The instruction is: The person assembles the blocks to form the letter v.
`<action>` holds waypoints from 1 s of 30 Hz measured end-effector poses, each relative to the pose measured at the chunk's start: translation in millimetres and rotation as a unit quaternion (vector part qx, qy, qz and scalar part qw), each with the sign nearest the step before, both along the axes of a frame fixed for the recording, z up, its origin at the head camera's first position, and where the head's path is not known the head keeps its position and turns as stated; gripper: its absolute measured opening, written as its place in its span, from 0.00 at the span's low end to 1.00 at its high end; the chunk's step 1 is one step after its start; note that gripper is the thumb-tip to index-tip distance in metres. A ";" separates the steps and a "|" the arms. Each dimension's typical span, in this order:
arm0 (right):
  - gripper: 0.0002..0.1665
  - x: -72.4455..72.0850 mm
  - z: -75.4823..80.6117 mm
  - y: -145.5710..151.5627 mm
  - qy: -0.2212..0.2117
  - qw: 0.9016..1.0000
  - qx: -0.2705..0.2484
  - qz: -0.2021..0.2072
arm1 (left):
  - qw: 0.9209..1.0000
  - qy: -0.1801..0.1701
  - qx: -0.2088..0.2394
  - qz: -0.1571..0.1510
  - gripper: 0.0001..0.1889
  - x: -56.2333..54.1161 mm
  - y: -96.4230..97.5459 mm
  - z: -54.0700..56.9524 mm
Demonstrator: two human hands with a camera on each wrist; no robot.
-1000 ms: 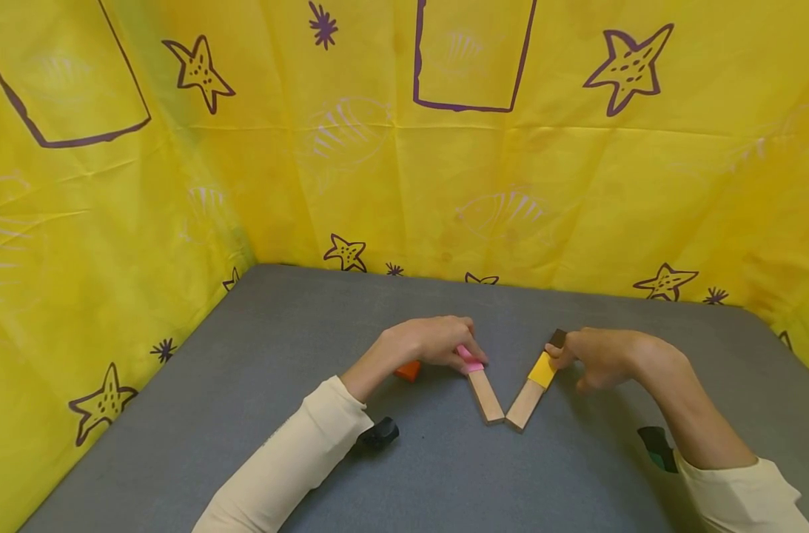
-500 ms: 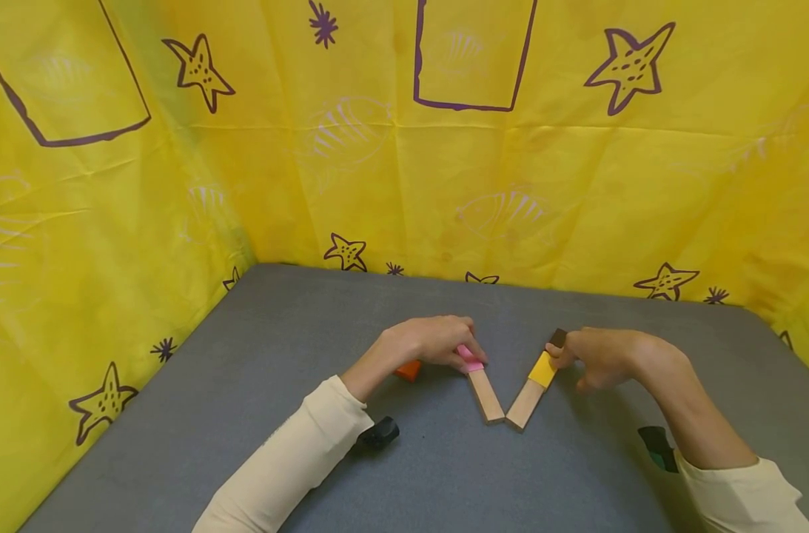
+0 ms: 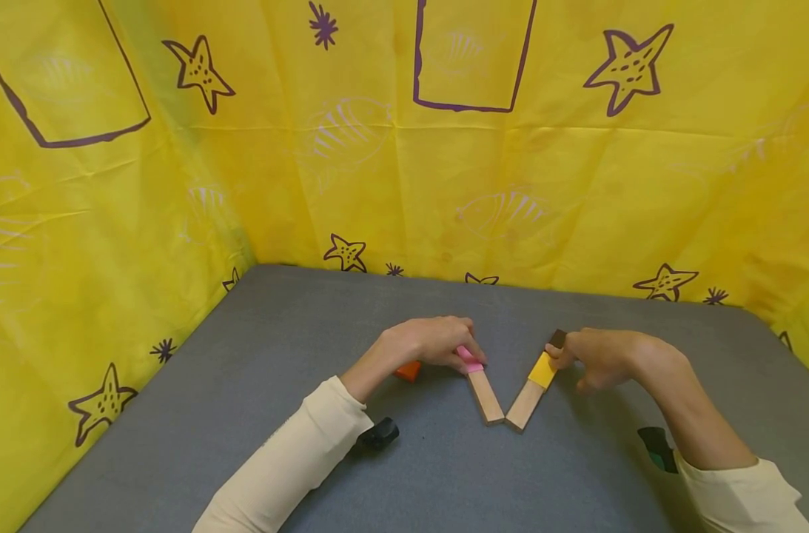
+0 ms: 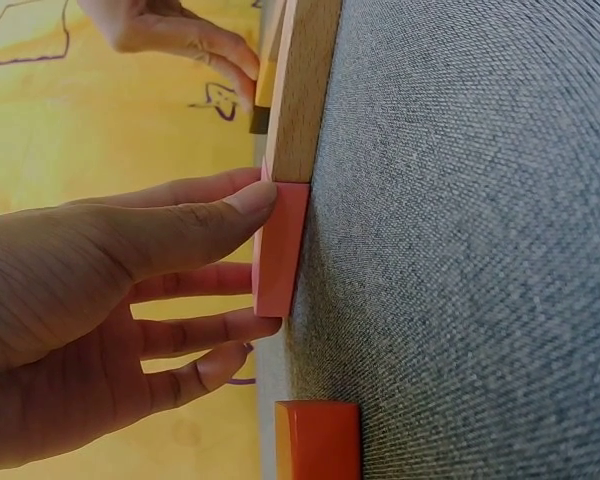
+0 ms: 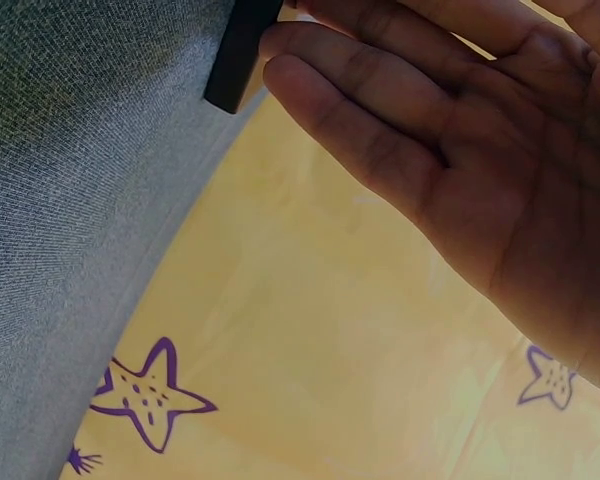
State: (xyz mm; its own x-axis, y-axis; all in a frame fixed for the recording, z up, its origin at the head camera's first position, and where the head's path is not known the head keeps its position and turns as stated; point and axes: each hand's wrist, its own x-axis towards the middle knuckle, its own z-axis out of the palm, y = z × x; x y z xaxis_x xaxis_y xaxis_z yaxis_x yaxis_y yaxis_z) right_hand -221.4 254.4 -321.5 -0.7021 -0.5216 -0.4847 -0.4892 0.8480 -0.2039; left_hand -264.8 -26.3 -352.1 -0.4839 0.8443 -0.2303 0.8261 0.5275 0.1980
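Observation:
Two plain wooden blocks lie in a V, the left one (image 3: 486,398) and the right one (image 3: 525,405) meeting at their near ends. My left hand (image 3: 437,340) pinches a pink block (image 4: 283,250) at the far end of the left one, thumb on one side and fingers on the other. Along the right arm of the V come a yellow block (image 3: 542,370) and then a black block (image 5: 242,55). My right hand (image 3: 604,357) touches these two with nearly straight fingers, its palm facing the right wrist camera. An orange-red block (image 4: 323,440) lies beside my left hand, partly hidden by it in the head view.
The grey table (image 3: 444,481) carries all the blocks. Yellow cloth (image 3: 391,170) with starfish drawings encloses its back and sides. Dark wrist straps, the left one (image 3: 380,433) and the right one (image 3: 657,448), hang below the forearms.

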 end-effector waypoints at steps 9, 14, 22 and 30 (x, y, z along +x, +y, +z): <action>0.34 0.3 0.1 0.0 0.005 1.000 0.002 0.002 | 1.000 0.004 -0.002 -0.001 0.18 -0.6 0.9 -0.5; 0.34 0.8 0.3 -0.6 0.002 1.000 0.001 -0.003 | 1.000 0.008 -0.003 -0.001 0.17 -0.5 1.1 -0.5; 0.33 1.0 0.9 -0.6 0.005 1.000 0.005 -0.005 | 1.000 0.006 -0.004 -0.001 0.17 -1.0 1.2 -0.8; 0.33 1.0 0.0 -0.8 0.005 1.000 0.001 0.003 | 1.000 0.007 -0.004 -0.005 0.17 -0.9 0.8 -1.4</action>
